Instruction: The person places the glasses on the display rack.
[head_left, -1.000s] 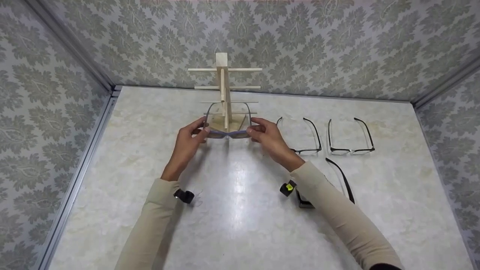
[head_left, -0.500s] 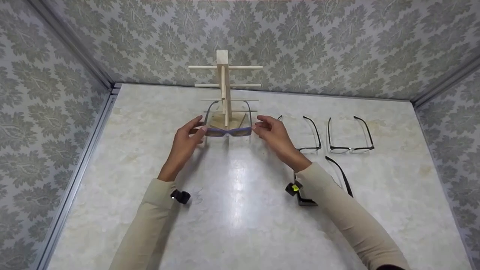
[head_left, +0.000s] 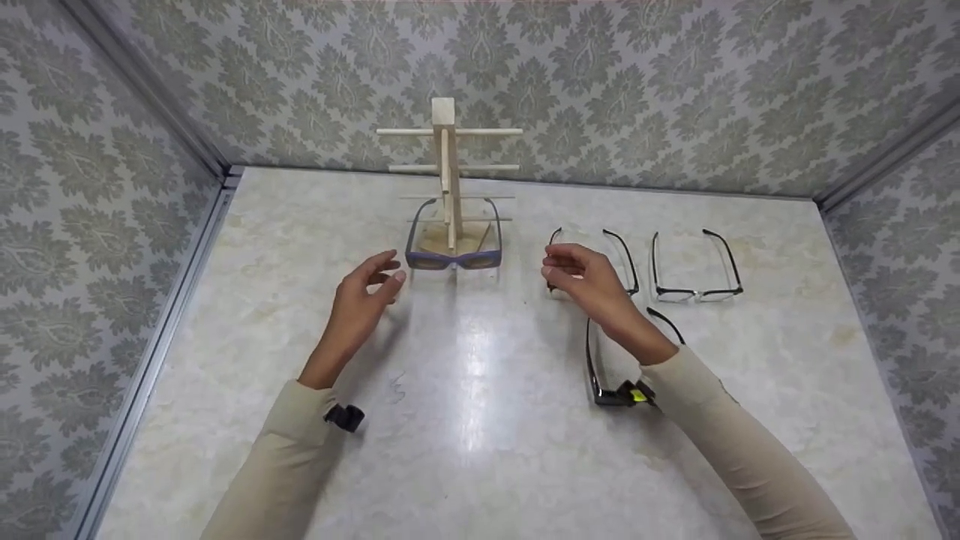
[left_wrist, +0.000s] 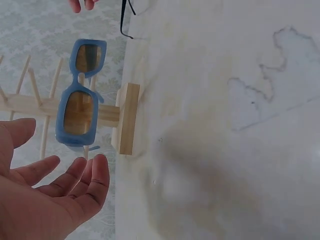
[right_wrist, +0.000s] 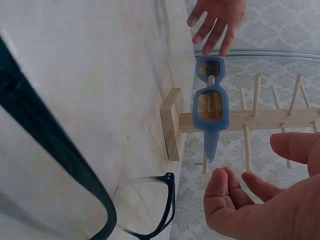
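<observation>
Blue sunglasses [head_left: 454,261] seated on wooden rack [head_left: 453,180]; left grip [head_left: 361,289] just left, right grip [head_left: 589,281] near black-framed glasses [head_left: 634,289]; fingers of both apart.

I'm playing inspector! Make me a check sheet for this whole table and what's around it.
Surface: pale marbled table; a thin squiggly line shows, can't tell what it is.
Job's things: blue sunglasses sit on the wooden stand; three pairs of dark-framed glasses lie to its right.
Clutter: nothing seen.
Hands: left hand and right hand are on either side of the sunglasses, both holding nothing.
Cables: nothing seen.
Surroundings: leaf-patterned walls, metal rails.
</observation>
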